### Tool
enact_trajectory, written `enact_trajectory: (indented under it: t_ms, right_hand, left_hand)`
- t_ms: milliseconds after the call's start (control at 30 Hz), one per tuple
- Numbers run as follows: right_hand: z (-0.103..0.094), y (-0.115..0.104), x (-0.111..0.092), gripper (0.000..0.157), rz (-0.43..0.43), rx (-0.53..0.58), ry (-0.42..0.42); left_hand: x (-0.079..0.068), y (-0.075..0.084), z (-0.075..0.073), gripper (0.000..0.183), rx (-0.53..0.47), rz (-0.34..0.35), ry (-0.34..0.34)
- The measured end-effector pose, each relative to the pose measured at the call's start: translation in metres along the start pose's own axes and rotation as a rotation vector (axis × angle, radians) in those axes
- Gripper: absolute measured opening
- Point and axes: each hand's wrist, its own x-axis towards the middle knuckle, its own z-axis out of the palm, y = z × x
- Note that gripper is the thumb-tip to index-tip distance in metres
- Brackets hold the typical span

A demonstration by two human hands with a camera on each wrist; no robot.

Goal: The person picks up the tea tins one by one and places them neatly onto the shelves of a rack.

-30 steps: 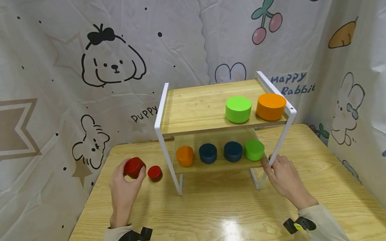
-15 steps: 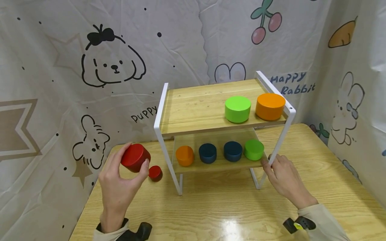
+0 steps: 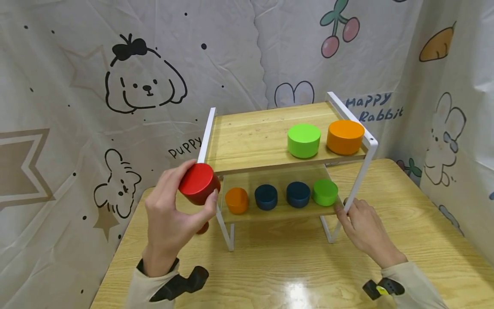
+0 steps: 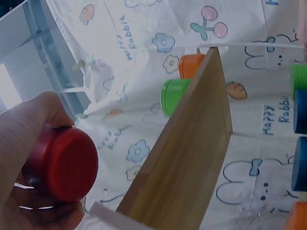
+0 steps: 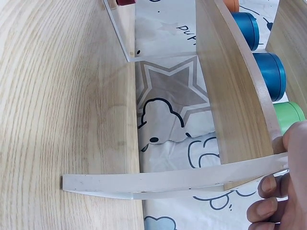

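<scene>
A red cylinder block (image 3: 198, 184) is pinched between the thumb and fingers of my left hand (image 3: 170, 214). It is held up in front of the left post of a two-tier shelf (image 3: 251, 141), near the upper board's left front corner. The left wrist view shows the same red block (image 4: 72, 163) apart from the shelf board. My right hand (image 3: 368, 231) grips the shelf's right white leg beside the lower tier. In the right wrist view its thumb lies by the lower board's edge and its fingers curl near the white frame (image 5: 172, 182).
On the upper tier, a green block (image 3: 304, 141) stands beside an orange block (image 3: 344, 138) at the right. The lower tier bears a smaller orange block (image 3: 236, 201), two blue blocks (image 3: 266, 197) and a green one (image 3: 325, 192). A small red block (image 3: 203, 228) sits behind my left hand.
My left hand has lifted the red block off to the left, then brought it rightward to the shelf's upper left corner. The right hand and the shelf stay where they were.
</scene>
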Motion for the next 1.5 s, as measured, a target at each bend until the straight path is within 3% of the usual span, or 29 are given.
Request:
enact_trajectory:
  t_ms: [233,467,767,1033,1167,1500]
  right_hand:
    - [0.000,0.001,0.000,0.035,0.006,0.000,-0.007]
    - [0.000,0.002,-0.001,0.034,-0.004,0.004,0.005]
    - [-0.001,0.002,-0.001,0.034,0.011,0.008,-0.013]
    - [0.001,0.001,-0.001,0.034,0.015,0.006,-0.016]
    - [0.001,0.001,-0.001,0.034,0.016,0.005,-0.018]
    - [0.001,0.001,-0.001,0.034,0.012,0.005,-0.010]
  left_hand:
    - [0.021,0.007,0.016,0.053,-0.050,0.018,-0.113]
    - [0.043,0.015,0.034,0.054,-0.038,0.035,-0.200]
    - [0.061,0.018,0.061,0.057,0.008,-0.075,-0.370]
    - [0.069,0.020,0.075,0.059,0.040,-0.126,-0.458]
    - [0.070,0.020,0.078,0.060,0.036,-0.154,-0.481]
    - [0.070,0.019,0.083,0.060,0.046,-0.163,-0.466]
